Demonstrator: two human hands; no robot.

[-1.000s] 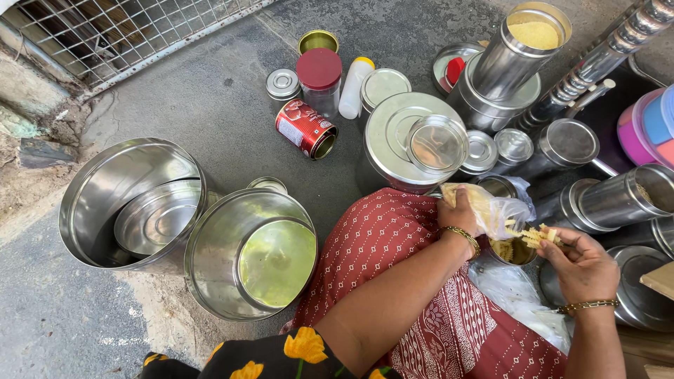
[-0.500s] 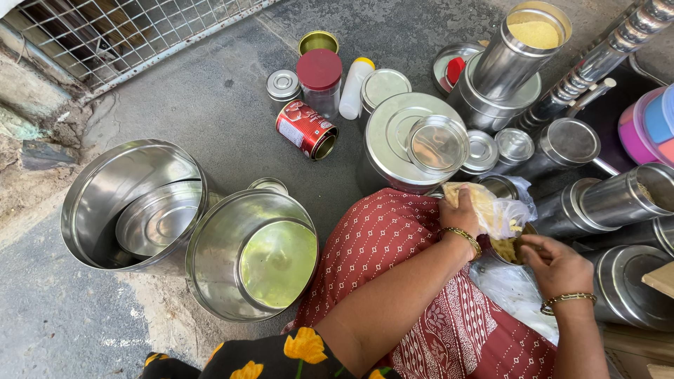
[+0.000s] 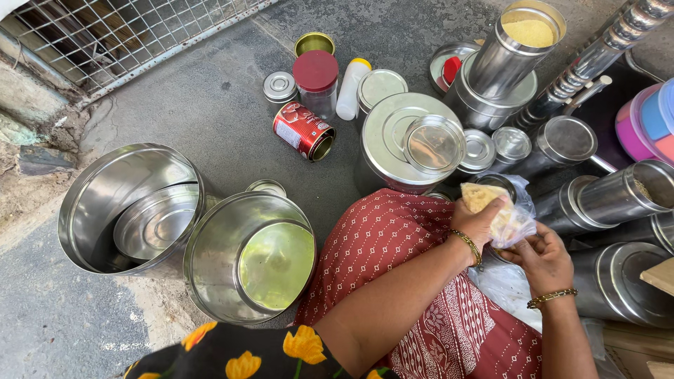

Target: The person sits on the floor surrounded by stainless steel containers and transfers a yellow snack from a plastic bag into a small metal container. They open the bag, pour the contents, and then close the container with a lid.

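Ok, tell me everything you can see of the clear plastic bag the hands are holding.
The clear plastic bag is thin, crinkled and see-through, with a pale yellow lump of something inside; what it is cannot be told. The left hand clasps it from the left side, and the right hand touches it from below. It is held up just above the person's red patterned lap, in front of the steel tins, over a small open steel container mostly hidden beneath it.

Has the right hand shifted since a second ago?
Yes. The right hand has drawn in leftward, toward the plastic bag held by the left hand, judged against the steel canisters at right.
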